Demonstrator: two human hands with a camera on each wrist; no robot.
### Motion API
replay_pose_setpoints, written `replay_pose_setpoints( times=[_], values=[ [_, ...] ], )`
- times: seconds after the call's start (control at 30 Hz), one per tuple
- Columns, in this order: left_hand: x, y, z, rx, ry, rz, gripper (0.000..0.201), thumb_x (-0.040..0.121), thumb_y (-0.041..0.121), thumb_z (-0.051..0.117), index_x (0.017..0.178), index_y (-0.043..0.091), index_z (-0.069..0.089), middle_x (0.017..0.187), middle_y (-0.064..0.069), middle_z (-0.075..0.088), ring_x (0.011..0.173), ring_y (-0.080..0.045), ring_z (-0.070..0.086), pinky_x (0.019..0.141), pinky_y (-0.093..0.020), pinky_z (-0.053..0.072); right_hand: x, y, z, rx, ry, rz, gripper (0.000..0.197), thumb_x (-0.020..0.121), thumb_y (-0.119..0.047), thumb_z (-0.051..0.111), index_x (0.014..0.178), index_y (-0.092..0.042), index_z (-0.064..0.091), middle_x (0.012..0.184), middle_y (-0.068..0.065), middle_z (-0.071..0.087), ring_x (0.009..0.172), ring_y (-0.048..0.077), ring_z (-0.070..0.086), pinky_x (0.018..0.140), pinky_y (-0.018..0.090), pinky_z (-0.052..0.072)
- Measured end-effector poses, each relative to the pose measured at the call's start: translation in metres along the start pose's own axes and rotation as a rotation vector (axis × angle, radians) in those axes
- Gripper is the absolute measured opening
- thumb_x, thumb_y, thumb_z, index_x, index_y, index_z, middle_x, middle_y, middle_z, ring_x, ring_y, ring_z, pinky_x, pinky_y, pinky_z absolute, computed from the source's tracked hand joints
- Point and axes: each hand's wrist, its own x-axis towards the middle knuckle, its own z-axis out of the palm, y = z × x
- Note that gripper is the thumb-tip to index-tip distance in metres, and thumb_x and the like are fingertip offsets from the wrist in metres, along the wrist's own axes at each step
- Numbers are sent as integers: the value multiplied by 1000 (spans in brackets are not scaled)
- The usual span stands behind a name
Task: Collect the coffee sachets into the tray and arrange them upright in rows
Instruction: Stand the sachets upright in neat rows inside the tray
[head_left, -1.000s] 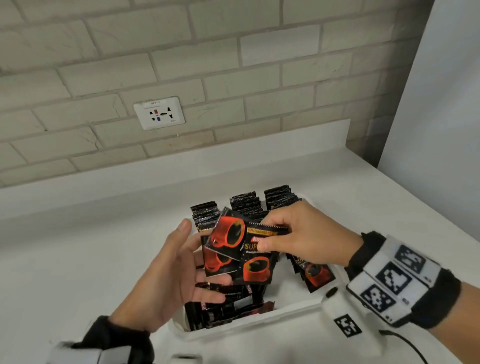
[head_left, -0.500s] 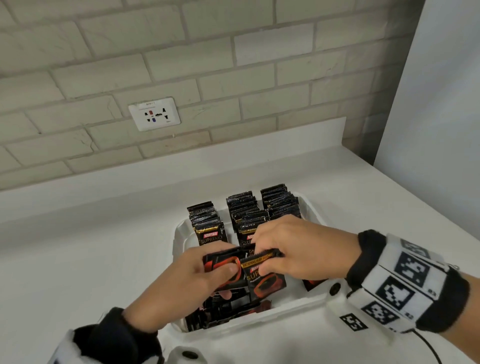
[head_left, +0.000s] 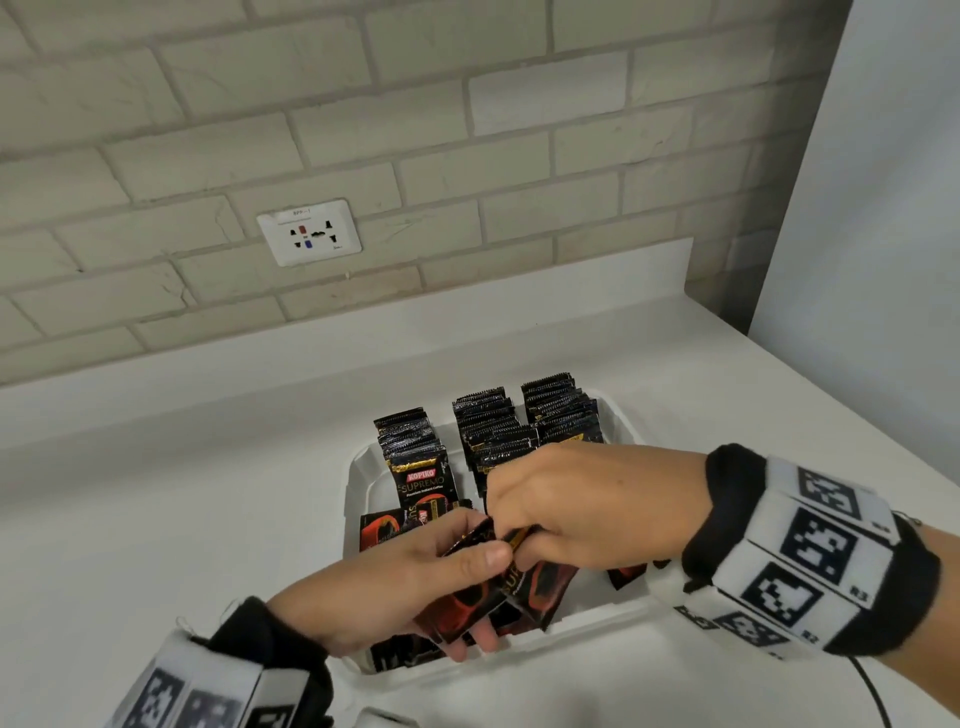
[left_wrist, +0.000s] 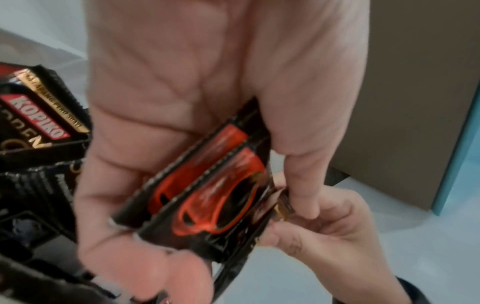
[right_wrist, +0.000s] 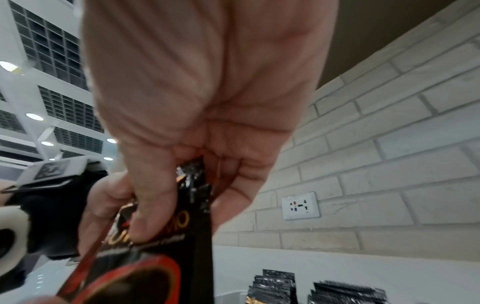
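Squaring the held sachets (head_left: 498, 587) over the tray (head_left: 597, 613), left hand (head_left: 395, 582) and right hand (head_left: 582, 509) each grip them, probably for upright slotting.

The right hand (head_left: 576, 512) covered the near ends of two sachet rows (head_left: 511, 423); the held sachets (left_wrist: 207, 197) were blurred, their count unclear, and the tray (head_left: 592, 618) floor mostly hidden
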Motion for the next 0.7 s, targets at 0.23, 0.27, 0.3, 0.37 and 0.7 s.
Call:
replay_pose_setpoints(
  times=[0.23,0.27,0.3,0.37,0.7],
  values=[
    [2,-4,9,-371,281,215,58,75,51,58,110,6,56,76,-11,69,60,-19,61,56,-25,53,-12,31,3,412,484,259,9,83,-23,65,90,-18,69,96,-4,62,82,4,55,80,22,45],
    [4,-3,11,-440,360,257,47,78,44,51,107,8,58,81,-15,70,62,-21,63,56,-27,55,-15,33,3,546,590,314,5,82,-23,65,87,-22,66,89,-3,64,74,7,56,74,24,46],
    [7,-2,13,-491,425,301,41,80,39,47,106,10,60,87,-16,71,64,-23,65,57,-29,55,-16,35,3,667,669,365,3,83,-22,63,85,-25,63,82,-2,64,64,8,55,67,24,46],
    [12,-2,15,-550,525,353,33,85,34,46,103,10,59,85,-13,73,67,-24,69,59,-30,57,-17,36,5,845,694,431,4,88,-21,57,89,-21,60,82,4,67,53,10,51,59,25,45],
    [27,2,29,-457,582,446,25,93,23,44,108,15,62,96,-8,72,82,-19,69,69,-30,57,0,18,5,821,459,364,21,82,-10,66,88,-26,54,81,-10,61,50,-2,54,49,16,46]
  ],
)
